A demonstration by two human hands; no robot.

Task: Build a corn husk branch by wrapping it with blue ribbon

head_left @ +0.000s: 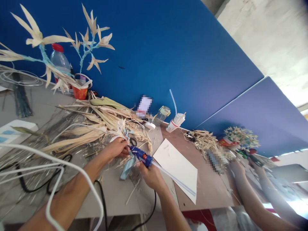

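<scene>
Back from the front edge of the counter, the right hand clasped a glue gun; the left hand pinched a husk flower.

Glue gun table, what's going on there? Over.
Right hand gripping blue glue gun. Left hand just ahead, by a husk flower; grip unclear. White cable loops across left forearm.

No text, label, brand, number or sign is legible on anything in view.
</scene>
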